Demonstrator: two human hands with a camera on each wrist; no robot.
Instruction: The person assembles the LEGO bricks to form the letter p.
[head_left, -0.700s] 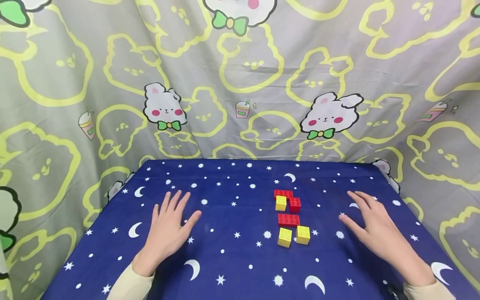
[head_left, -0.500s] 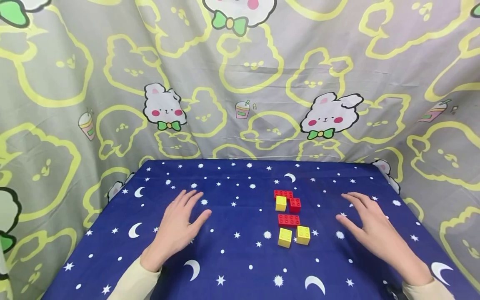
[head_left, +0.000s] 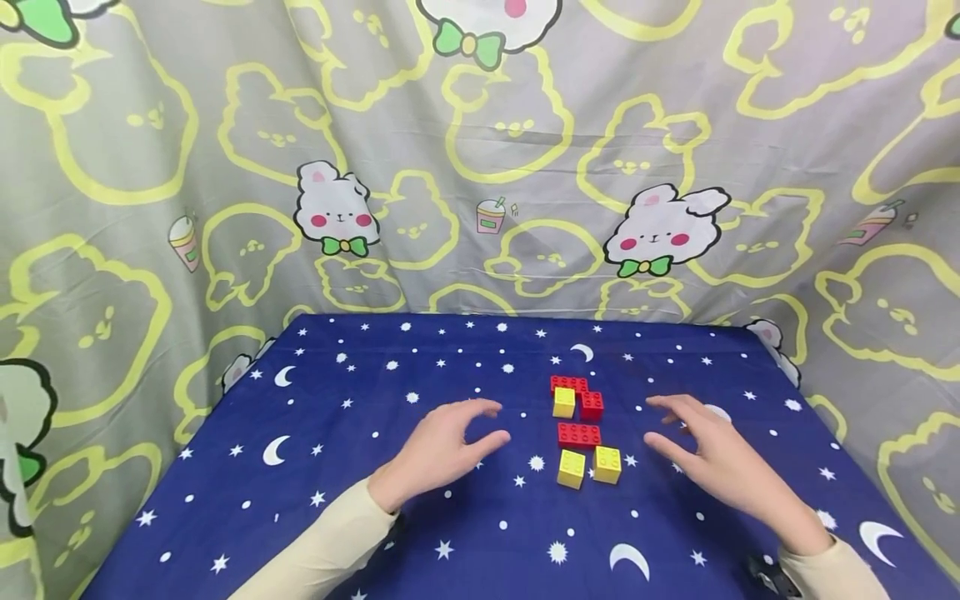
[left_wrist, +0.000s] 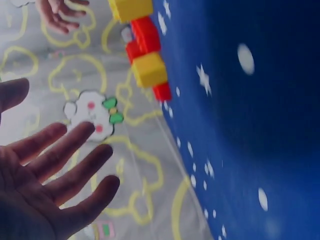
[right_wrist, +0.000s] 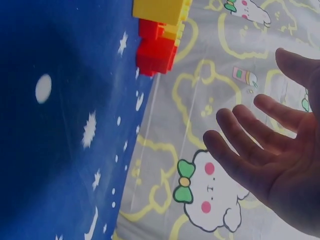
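Observation:
Several toy building bricks lie in a loose group right of the table's middle. At the back are a long red brick, a yellow brick partly in front of it and a small red brick. Nearer are another long red brick and two yellow bricks, one on the left and one on the right. My left hand hovers left of the group, fingers extended, holding nothing. On the other side my right hand hovers with spread fingers, apart from the bricks.
A dark blue cloth with white stars and moons covers the table. Behind it hangs a grey curtain with yellow outlines and rabbit faces. A small black object shows by the right sleeve.
My left hand has swung right toward the bricks, its fingers turning inward. My right hand has shifted slightly left. The bricks keep their arrangement; the head view has tilted a little.

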